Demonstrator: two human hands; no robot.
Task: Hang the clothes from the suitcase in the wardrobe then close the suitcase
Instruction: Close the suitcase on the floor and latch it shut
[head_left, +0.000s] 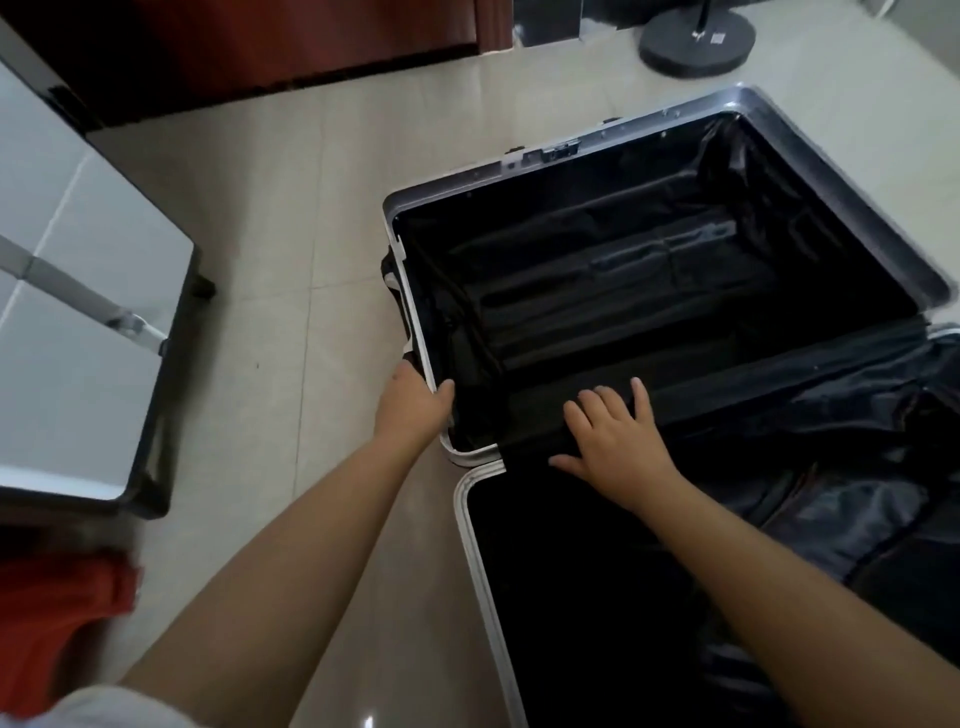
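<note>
Left hand (415, 400) on suitcase (841, 171) smooth metal rim.

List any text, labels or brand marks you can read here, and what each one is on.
None can be read.
Round dark stand base: two small white stickers, too blurred to read.
Open suitcase: no brand mark shows on its metal frame, latch or black lining.

1. Suitcase (841, 150): rim of brushed silver metal, with a metal latch (561, 150) on the far edge.
2. Lining (649, 270): black cloth, slightly shiny, creased at right.
3. Floor (291, 218): pale glossy tile.
4. Round base (696, 41), far right: dark, matt.
5. Cabinet (78, 322), left: smooth white panels, dark edging.
</note>
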